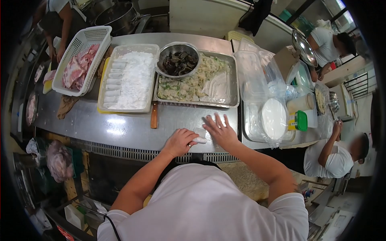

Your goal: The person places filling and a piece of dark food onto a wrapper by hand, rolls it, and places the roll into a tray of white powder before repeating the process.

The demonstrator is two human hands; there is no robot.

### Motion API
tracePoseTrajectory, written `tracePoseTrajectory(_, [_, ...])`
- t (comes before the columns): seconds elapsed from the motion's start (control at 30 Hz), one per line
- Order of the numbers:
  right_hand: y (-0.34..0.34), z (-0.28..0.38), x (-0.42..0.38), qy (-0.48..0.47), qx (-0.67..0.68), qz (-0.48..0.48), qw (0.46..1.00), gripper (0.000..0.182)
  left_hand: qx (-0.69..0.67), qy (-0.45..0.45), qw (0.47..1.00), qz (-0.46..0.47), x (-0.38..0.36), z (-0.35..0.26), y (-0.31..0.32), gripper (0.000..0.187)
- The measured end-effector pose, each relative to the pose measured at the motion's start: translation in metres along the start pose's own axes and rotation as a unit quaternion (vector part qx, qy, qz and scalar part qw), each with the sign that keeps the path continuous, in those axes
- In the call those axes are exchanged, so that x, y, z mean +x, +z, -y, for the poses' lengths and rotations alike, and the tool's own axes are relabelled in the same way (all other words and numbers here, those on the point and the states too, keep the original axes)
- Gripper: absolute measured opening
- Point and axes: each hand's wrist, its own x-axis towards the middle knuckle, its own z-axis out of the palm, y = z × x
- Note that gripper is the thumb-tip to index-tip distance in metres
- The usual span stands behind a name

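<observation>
My left hand point(179, 141) has its fingers closed around one end of a small white wrapped roll point(200, 140) at the table's near edge. Just behind the roll lies a thin pale wrapper flap point(198, 130). To the right, my right hand point(220, 131) is spread with its fingers apart over the metal tabletop, close to the roll. Further back, a white tub point(136, 78) holds white powder and a row of similar rolls point(113, 86). Chopped greenish filling point(181, 89) covers much of a metal tray point(193, 105), and a wooden-handled tool point(154, 115) lies in front, its far end hidden.
A perforated bowl of dark pieces point(180, 73) rests over the filling tray. At left is a white basket point(102, 34) of raw meat. Plastic containers point(251, 68) and a green-lidded tub point(299, 120) crowd the right side. Co-workers stand at far left and right.
</observation>
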Motion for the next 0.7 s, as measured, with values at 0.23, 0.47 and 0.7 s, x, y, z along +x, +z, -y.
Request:
tracePoseTrajectory(0.23, [-0.021, 0.043, -0.016, 0.086, 0.412, -0.188, 0.887, 0.058, 0.001, -0.003, 1.000, 0.001, 0.004, -0.003, -0.002, 0.033])
tracePoseTrajectory(0.47, [-0.004, 0.074, 0.006, 0.142, 0.396, -0.238, 0.876, 0.040, 0.016, -0.015, 1.000, -0.001, 0.013, 0.000, -0.002, 0.036])
tracePoseTrajectory(0.7, [-0.010, 0.059, 0.020, 0.193, 0.343, -0.231, 0.890, 0.036, 0.006, -0.006, 0.999, -0.038, 0.025, 0.012, 0.001, 0.033])
